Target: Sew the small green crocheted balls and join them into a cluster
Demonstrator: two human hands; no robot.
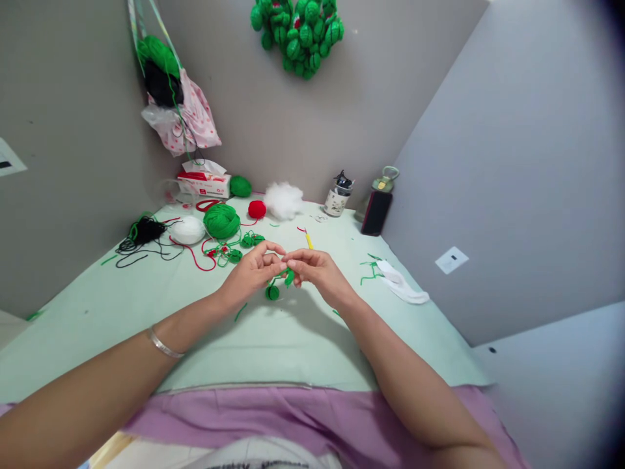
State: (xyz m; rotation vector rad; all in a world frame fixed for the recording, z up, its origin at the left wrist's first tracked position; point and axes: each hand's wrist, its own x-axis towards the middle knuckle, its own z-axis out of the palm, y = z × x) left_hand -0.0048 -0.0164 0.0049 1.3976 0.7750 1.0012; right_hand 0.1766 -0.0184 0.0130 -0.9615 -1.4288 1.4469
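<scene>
My left hand (258,266) and my right hand (315,268) meet at the fingertips above the middle of the table. Between them they pinch a small green crocheted piece (290,277), partly hidden by the fingers. A little green crocheted ball (272,292) with dark lines hangs or lies just below, seemingly joined by green yarn. A yellow-handled crochet hook (309,241) lies just beyond my right hand. Left of my left hand are more small green crocheted balls (235,255) with red bits.
Green yarn (221,221), white yarn (187,230), red yarn (256,209) and black yarn (148,230) lie at the left. White stuffing (284,200), a jar (338,198) and a phone (377,212) leaning on a bottle stand at the back. A white cloth strip (403,286) lies right.
</scene>
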